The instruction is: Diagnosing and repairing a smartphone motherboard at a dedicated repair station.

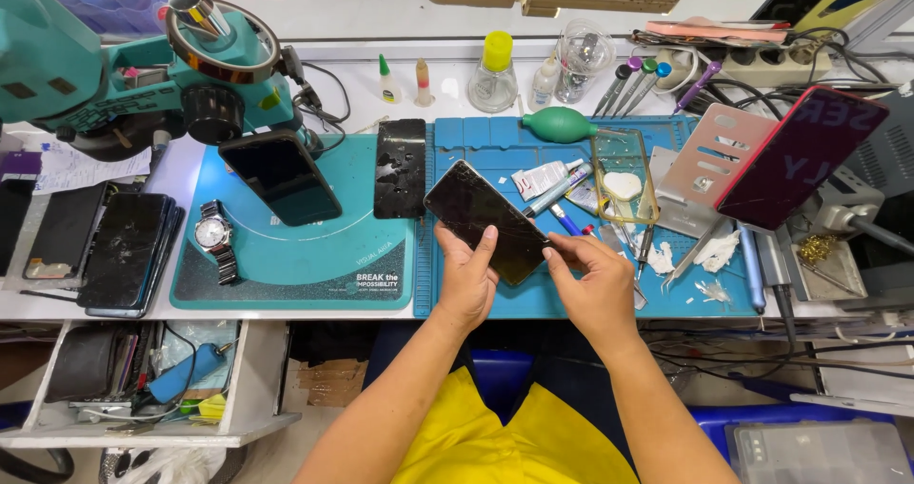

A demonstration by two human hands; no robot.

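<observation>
My left hand (466, 279) and my right hand (595, 284) together hold a black smartphone (486, 219) with a cracked screen, tilted over the blue work mat (476, 141). The left thumb lies on the glass near its lower edge. The right hand's fingers grip the phone's lower right corner. A second cracked black phone (400, 168) lies flat just left of it. Another dark phone (279, 176) rests on the teal microscope base (295, 265).
A teal microscope (143, 75) stands at the left, a wristwatch (215, 237) on its base. Stacked phones (124, 251) lie far left. Bottles, screwdrivers, a green blower (560, 124), a clear case (624, 175), tweezers and a red-backed phone on a stand (800, 156) crowd the right. An open drawer (143, 379) is below left.
</observation>
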